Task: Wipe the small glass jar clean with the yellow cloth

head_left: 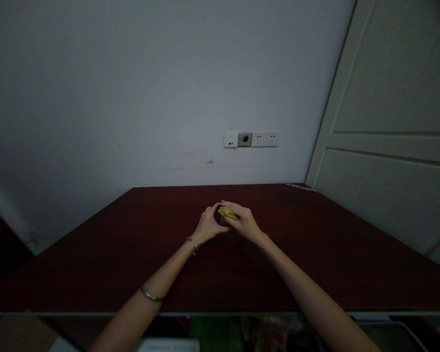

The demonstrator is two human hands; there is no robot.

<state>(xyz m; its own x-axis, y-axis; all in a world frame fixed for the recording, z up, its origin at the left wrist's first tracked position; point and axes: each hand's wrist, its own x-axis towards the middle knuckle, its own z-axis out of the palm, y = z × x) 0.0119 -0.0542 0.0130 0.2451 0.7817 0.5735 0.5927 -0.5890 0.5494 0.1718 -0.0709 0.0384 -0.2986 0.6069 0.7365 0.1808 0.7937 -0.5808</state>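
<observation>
Over the middle of the dark red table, my two hands meet. My right hand is closed on a small yellow thing, soft-looking and mostly covered by the fingers; whether it is a cloth or a sponge I cannot tell. My left hand is curved like a C, with thumb and fingers reaching toward the right hand. Inside that curve, just under the yellow thing, a faint, glassy-looking object shows in part. It is too dim and hidden to name.
Behind the table stands a pale wall with a row of sockets. A white panelled door borders the right side. Below the table's front edge lies an open space with a white box-like item and several other things.
</observation>
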